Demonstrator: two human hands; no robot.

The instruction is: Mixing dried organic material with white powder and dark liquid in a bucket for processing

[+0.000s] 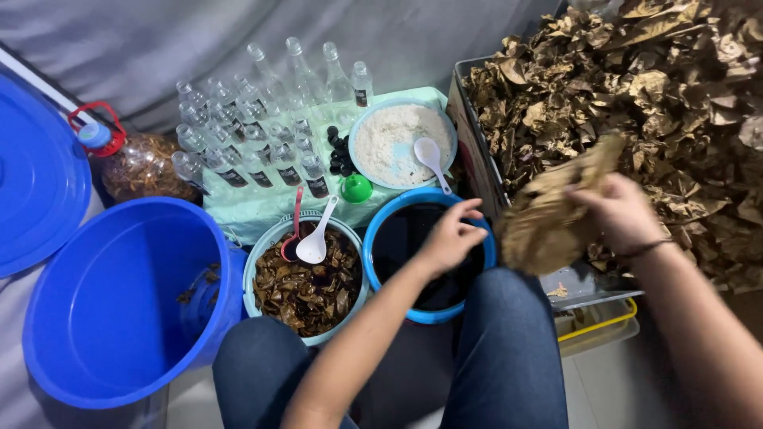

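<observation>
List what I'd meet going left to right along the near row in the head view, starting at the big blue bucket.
Blue bucket → bowl of wet brown leaves → blue-rimmed bowl of dark liquid → left hand → right hand holding dry leaves.

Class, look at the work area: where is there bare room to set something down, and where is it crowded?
Free: inside the big blue bucket, which holds only a few scraps, and the blue lid beside it. Crowded: the green cloth with its bottles and flour bowl, and the leaf crate. The right hand holds a dry leaf.

Large dried brown leaf (552,214), crumpled, held above blue-rimmed bowl (381,238) of dark liquid
</observation>
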